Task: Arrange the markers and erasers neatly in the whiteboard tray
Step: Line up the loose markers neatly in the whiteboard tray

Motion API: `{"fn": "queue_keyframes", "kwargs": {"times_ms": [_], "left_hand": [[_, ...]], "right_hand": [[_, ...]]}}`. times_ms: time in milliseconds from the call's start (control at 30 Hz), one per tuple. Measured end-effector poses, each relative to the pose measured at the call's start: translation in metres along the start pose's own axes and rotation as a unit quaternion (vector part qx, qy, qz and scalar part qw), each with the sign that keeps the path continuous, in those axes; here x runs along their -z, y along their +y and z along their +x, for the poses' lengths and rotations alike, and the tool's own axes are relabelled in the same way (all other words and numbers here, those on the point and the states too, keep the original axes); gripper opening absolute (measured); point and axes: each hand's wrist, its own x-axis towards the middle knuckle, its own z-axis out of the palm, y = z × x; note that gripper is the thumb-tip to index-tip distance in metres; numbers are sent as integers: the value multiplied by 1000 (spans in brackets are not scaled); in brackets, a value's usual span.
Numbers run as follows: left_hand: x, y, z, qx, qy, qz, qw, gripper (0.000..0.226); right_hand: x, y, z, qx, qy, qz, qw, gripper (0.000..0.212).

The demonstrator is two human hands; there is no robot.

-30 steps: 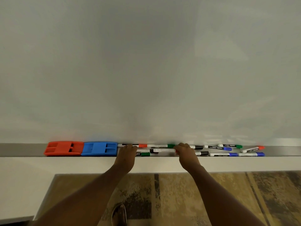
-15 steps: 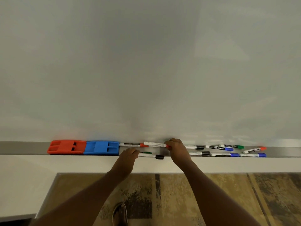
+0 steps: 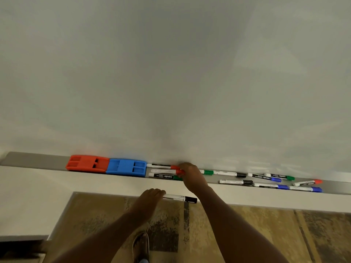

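Observation:
A grey whiteboard tray runs across the view. A red eraser and a blue eraser lie end to end at its left. Right of them three markers lie side by side: a red-capped one, a second red-capped one and a green-capped one. My right hand pinches the cap end of the second red marker. My left hand is below the tray, holding a black-capped marker level in the air.
Several more markers lie scattered in the tray's right part, with green, black, blue and red caps. The whiteboard fills the upper view. Patterned carpet and my shoe are below.
My left hand has pulled back from the tray with the black-capped marker. My right hand has brought the red-capped marker left and down beside the others next to the blue eraser.

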Motion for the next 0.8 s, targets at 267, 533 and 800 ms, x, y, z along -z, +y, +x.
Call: {"fn": "queue_keyframes", "kwargs": {"times_ms": [267, 533, 800], "left_hand": [[-3, -6, 9, 3, 18, -16, 1000, 44], [-4, 2, 26, 26, 38, -59, 997, 36], [-10, 11, 39, 7, 13, -56, 998, 38]], "right_hand": [[7, 22, -14, -87, 147, 149, 974, 14], [25, 67, -41, -206, 98, 330, 916, 19], [28, 72, -70, -169, -29, 375, 911, 24]]}}
